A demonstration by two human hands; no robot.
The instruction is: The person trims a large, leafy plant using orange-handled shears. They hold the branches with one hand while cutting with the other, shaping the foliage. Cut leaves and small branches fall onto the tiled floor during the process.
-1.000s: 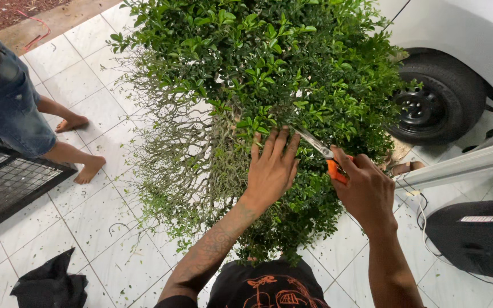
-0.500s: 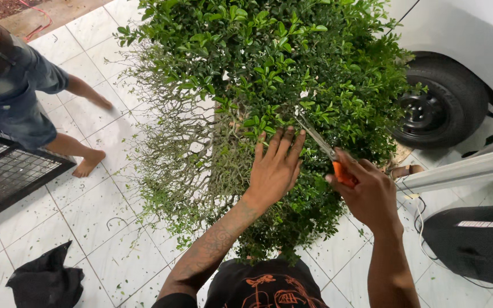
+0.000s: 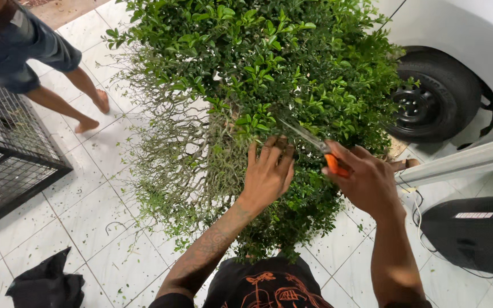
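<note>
A dense green bush (image 3: 269, 63) fills the middle of the view, leafy on top and right, bare and twiggy on its left side. My left hand (image 3: 267, 174) lies flat on the foliage with fingers spread, holding nothing. My right hand (image 3: 366, 182) grips orange-handled pruning shears (image 3: 315, 142), whose blades point up-left into the leaves just above my left fingertips.
A person in denim shorts stands barefoot (image 3: 95, 111) at upper left on the white tile floor (image 3: 81, 228), strewn with small clippings. A wire cage (image 3: 7, 154) sits at left, a dark cloth (image 3: 47, 282) at bottom left, a car wheel (image 3: 429, 102) and a black case (image 3: 480, 234) at right.
The shears' blades have pushed a little further up-left into the leaves, with my left hand staying on the foliage. The barefoot person has stepped away toward the upper left.
</note>
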